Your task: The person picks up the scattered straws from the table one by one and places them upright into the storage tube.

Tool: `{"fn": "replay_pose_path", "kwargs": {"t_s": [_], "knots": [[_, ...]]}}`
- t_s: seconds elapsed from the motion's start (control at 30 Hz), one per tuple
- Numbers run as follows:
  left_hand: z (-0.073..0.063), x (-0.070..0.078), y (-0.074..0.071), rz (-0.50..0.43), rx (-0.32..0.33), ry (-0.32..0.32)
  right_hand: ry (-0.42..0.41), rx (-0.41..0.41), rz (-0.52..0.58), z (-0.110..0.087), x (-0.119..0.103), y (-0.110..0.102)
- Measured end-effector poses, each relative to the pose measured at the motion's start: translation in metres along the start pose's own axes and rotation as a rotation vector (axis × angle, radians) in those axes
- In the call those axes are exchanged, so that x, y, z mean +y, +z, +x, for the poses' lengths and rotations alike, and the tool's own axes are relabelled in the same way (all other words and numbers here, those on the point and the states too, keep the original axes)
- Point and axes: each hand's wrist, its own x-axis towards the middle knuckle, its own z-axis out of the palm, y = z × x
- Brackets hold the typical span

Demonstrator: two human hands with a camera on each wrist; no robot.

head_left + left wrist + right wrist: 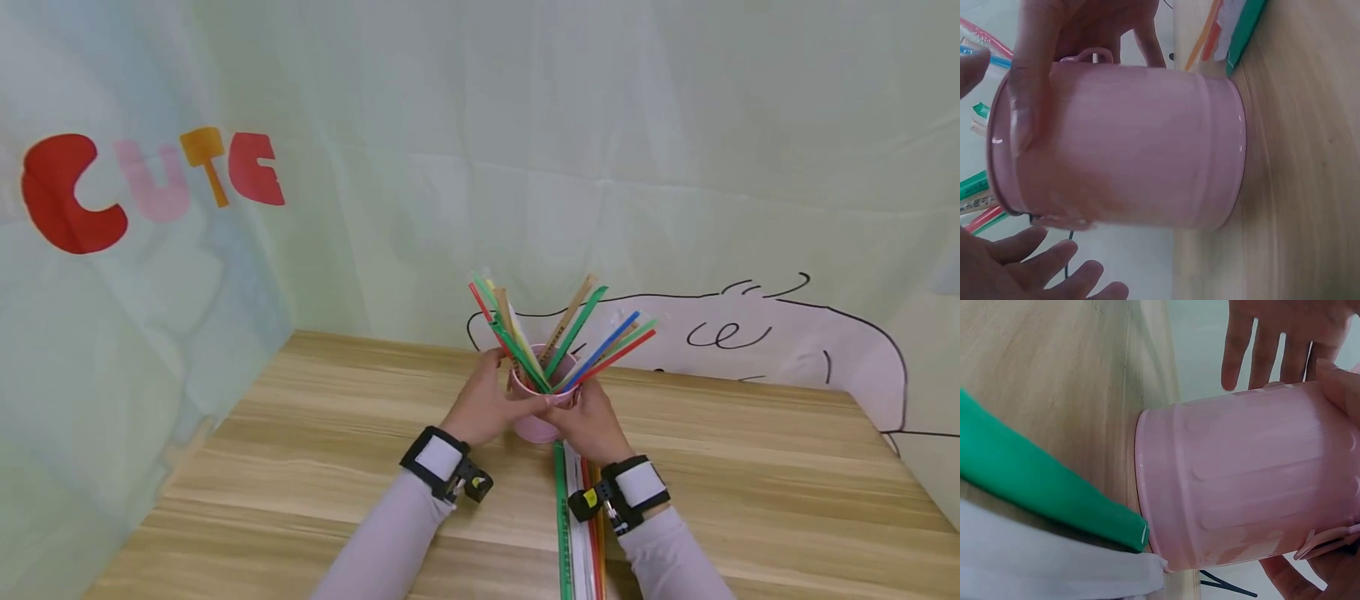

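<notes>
A small pink bucket [536, 429] stands upright on the wooden table. Several straws [577, 329] fan out of its mouth, green, red, blue, yellow and brown. My right hand [592, 421] grips its right side, the thumb lying across the wall just below the rim. On the other side is my left hand [483, 408]; its thumb reaches over by the rim. In the right wrist view, the left fingers [1266, 350] are straight and spread beside the bucket [1254, 469]. Whether they touch it, I cannot tell.
More long straws [564, 525], green, white, red and orange, lie lengthwise in front of the bucket, partly under the right wrist. A printed cloth backdrop [525, 167] hangs behind the wooden table [337, 417] and along its left side.
</notes>
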Motion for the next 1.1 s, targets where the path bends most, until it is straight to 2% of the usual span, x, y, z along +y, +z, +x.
{"fn": "replay_pose_path", "kwargs": {"t_s": [0.23,0.4,0.7,0.87,1.1], "knots": [[0.01,-0.007,0.011,-0.115,-0.075,0.117,-0.034,0.01,-0.011,0.0,0.001,0.0],[0.016,-0.009,0.016,-0.158,-0.079,0.137,-0.028,0.014,-0.028,0.0,0.002,0.0],[0.019,-0.007,0.024,-0.179,-0.048,0.108,-0.017,0.021,-0.033,0.001,0.005,-0.002],[0.018,-0.006,0.028,-0.166,-0.013,0.08,-0.009,0.015,-0.016,0.002,0.007,-0.004],[0.016,-0.008,0.029,-0.126,0.004,0.059,-0.02,-0.002,-0.034,0.003,0.006,-0.007]]}}
